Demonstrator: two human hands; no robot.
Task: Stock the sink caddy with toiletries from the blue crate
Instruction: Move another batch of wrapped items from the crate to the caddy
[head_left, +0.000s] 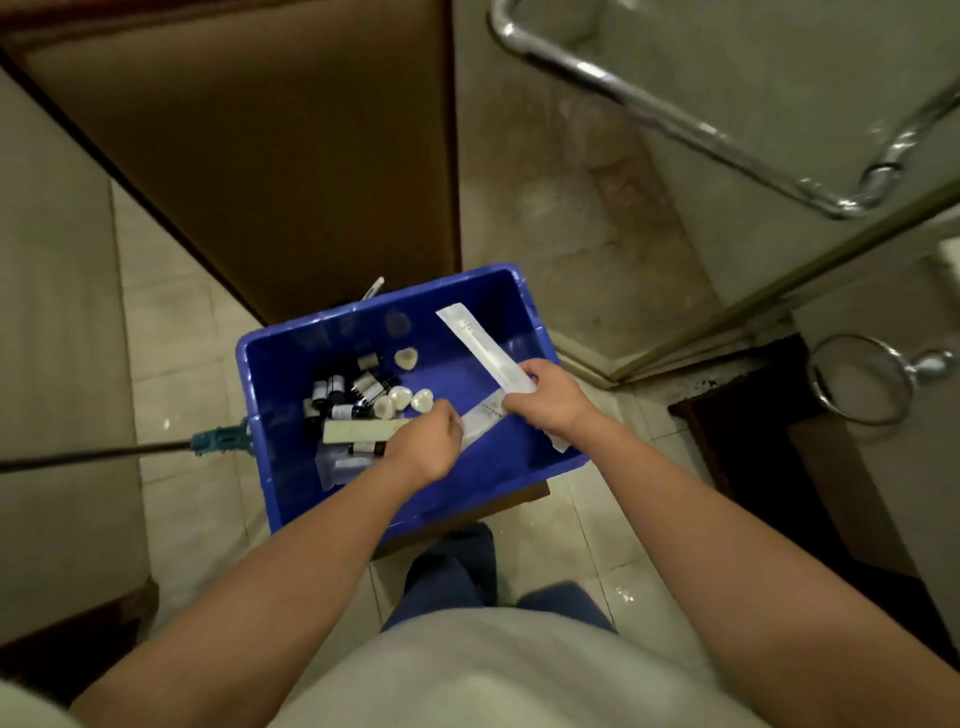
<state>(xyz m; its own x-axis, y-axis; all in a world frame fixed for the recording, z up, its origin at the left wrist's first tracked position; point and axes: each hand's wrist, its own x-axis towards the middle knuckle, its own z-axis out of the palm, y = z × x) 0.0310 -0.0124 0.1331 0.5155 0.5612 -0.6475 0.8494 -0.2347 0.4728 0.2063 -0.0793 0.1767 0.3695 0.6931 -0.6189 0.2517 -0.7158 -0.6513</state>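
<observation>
Looking straight down: the deep blue plastic crate (511, 312) sits just ahead of the person's knees, over a pale tiled floor (171, 332), with a brown wooden edge showing under its near side. Both hands are over the crate's right half. The right hand (550, 397) has its fingers and thumb curled round a long flat white paper-wrapped packet (475, 338), which slants up and away toward the far wall of the crate while its tail pokes out below the wrist. The left hand (431, 444) is curled too, fingertips pinching the near end of a shorter white printed sachet (485, 415) that spans the gap between the two hands. Down in the crate's left half lies the stock: a cluster of small dark bottles with white labels (343, 395), several round white wrapped pieces (410, 400) just beside them, a long pale rectangular box (363, 428) and a clear plastic pouch (335, 467) partly under the left forearm. Off to the left a dark pole with a teal fitting (218, 440) touches the crate's outer wall. A brown wooden door (260, 156) stands behind, and a chrome bar handle (675, 122) crosses a glass panel up right.
</observation>
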